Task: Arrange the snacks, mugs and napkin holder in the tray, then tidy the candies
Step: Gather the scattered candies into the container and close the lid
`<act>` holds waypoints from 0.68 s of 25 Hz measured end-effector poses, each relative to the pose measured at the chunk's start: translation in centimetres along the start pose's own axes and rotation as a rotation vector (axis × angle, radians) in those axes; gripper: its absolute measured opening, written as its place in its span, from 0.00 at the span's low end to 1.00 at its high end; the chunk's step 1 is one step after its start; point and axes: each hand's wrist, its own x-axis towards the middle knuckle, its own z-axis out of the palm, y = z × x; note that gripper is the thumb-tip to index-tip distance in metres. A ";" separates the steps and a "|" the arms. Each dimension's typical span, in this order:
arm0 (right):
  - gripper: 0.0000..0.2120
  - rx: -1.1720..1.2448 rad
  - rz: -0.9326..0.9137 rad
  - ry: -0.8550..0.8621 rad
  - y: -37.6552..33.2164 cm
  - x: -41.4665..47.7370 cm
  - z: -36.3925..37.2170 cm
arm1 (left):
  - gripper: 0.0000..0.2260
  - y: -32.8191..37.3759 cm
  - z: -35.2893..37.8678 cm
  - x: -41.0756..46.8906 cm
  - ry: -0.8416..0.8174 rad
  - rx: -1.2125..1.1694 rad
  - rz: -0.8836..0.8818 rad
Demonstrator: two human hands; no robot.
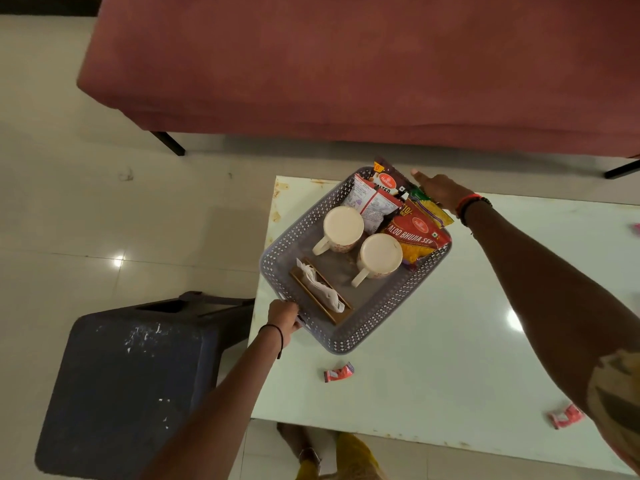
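A grey perforated tray stands at the left end of the white table. Inside it are two cream mugs, a wooden napkin holder with white napkins, and several snack packets, among them a red one and a white one. My left hand grips the tray's near-left rim. My right hand holds the far-right rim beside the snacks, its fingers mostly hidden. Red-wrapped candies lie loose on the table: one just in front of the tray, another at the right.
A dark plastic stool stands to the left of the table. A maroon sofa runs along the far side. Another pink candy shows at the right edge. Feet are on the floor below the table's near edge.
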 end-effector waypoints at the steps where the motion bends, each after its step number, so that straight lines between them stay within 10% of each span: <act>1: 0.32 -0.022 -0.002 -0.026 -0.1 -0.1 0.2 | 0.13 0.0 0.0 0.2 -0.009 -0.011 -0.011; 17: 0.25 0.043 0.024 0.049 0.8 -0.9 1.3 | 0.17 0.3 -0.5 -0.8 0.029 0.022 -0.033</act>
